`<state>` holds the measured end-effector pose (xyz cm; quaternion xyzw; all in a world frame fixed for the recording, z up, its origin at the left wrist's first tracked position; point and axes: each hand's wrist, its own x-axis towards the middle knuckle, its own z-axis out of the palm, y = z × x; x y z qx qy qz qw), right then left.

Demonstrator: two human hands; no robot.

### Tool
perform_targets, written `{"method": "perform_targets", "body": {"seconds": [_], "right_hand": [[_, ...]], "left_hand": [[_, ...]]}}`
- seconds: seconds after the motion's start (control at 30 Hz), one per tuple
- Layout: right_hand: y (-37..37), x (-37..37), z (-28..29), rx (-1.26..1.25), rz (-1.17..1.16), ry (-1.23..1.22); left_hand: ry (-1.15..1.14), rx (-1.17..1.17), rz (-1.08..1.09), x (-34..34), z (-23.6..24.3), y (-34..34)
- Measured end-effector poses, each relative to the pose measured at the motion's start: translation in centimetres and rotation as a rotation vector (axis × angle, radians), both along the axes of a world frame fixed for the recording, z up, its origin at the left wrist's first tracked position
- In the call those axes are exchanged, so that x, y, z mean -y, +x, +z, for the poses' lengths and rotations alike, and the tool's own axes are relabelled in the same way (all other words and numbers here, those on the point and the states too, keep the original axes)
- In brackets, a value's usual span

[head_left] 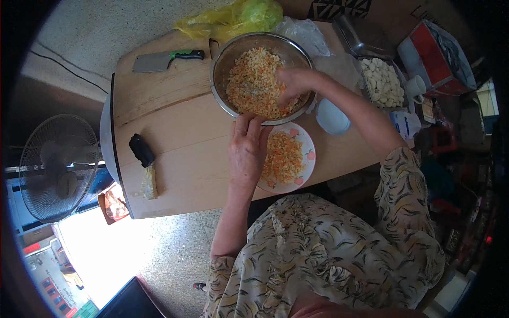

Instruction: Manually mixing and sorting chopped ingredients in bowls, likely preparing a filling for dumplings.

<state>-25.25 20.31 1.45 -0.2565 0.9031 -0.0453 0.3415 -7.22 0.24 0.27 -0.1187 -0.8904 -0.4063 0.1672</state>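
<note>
A wide metal bowl [286, 45] holds a finely chopped pale mixture with orange bits [253, 74]. My right hand [295, 84] reaches into the bowl from the right, its fingertips down in the mixture and partly hidden. At the bowl's near rim, my left hand [247, 140] is closed over the edge, fingers bent onto it. Just in front of the bowl, partly behind my left hand, sits a white plate [309, 157] with pink fruit shapes on its rim. More of the chopped mixture [281, 159] is heaped on that plate.
A cleaver [154, 62] with a green-black handle lies left on the wooden table [175, 138]. Nearer are a black object [141, 150] and a pale yellow piece [149, 183]. At right are a pale lid [333, 116] and a tray of white lumps [380, 82]. A fan [61, 169] stands left.
</note>
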Motion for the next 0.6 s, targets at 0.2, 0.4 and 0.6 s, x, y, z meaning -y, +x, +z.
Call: {"method": "perform_targets", "body": {"seconds": [0.2,0.4,0.6], "right_hand": [[3.1,3.3,-2.6,0.059,-0.1,-0.3],[1.9,6.3,-4.1,-0.196,-0.53,-0.792],[-1.1,3.4,-3.9,-0.567,-0.242,-0.798]], "left_hand": [[0.004,-0.005,-0.002,-0.1,-0.3,-0.2],[-0.006,-0.013,-0.022,0.2,-0.4,-0.4],[0.0,-0.014,-0.027,-0.3,-0.3,-0.5]]}}
